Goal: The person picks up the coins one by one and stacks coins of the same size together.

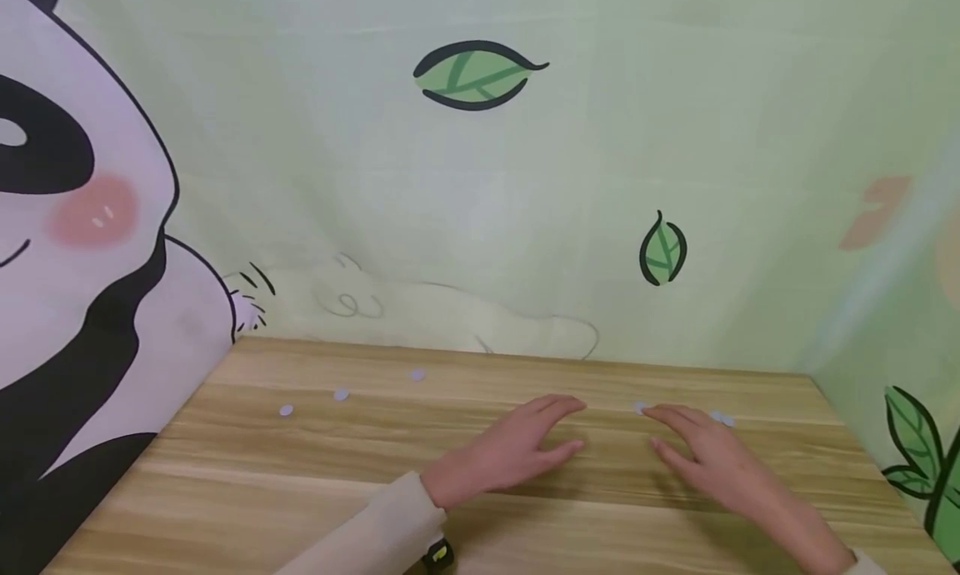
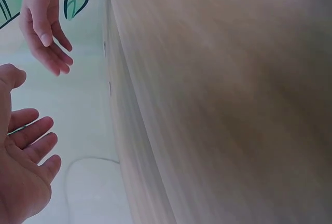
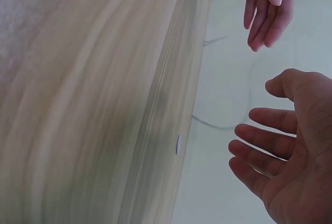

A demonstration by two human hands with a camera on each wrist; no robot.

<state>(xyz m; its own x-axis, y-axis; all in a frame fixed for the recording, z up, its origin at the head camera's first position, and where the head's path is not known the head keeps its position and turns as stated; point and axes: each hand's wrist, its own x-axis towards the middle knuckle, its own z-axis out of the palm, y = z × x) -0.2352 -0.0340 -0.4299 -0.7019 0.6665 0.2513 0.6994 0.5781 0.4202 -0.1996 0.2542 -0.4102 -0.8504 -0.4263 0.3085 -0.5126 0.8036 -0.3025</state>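
Note:
Both hands hover over a wood-grain table, palms turned toward each other with a gap between the fingertips. My left hand has relaxed, slightly bent fingers with the thumb apart, and it holds nothing. Facing it, my right hand is likewise relaxed and bare. In the head view its fingertips overlap a small pale round disc. The left wrist view shows the left palm with its fingers spread; the right wrist view shows the right palm the same way.
Toward the table's far left lie small pale discs, spaced apart. Two more discs sit close together behind the right hand. A green cloth backdrop with a printed panda and leaves rises along the table's back edge.

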